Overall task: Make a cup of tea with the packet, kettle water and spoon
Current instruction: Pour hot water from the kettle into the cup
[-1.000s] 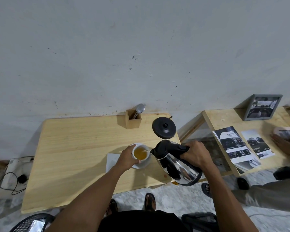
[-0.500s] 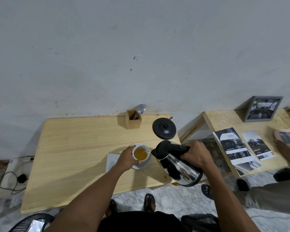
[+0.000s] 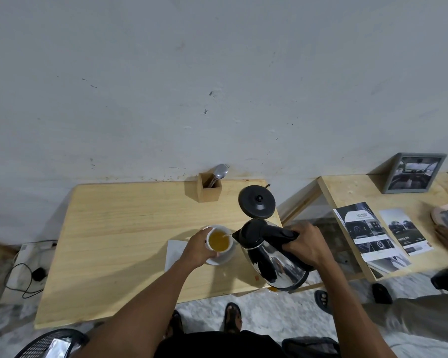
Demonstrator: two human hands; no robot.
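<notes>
White cup (image 3: 219, 241) of amber tea on saucer, wooden table (image 3: 130, 228) | step: pouring | right hand (image 3: 304, 245) clamped on tilted steel kettle (image 3: 272, 257) handle; left hand (image 3: 198, 248) wrapped round cup | next: likely level kettle, fetch metal spoon (image 3: 219, 174) from wooden holder.

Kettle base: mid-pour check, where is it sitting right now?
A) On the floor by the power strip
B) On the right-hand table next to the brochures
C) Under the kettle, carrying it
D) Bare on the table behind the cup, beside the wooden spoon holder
D: the kettle base lies bare on the table right of the wooden spoon holder, while the right hand tilts the kettle over the cup.
</notes>
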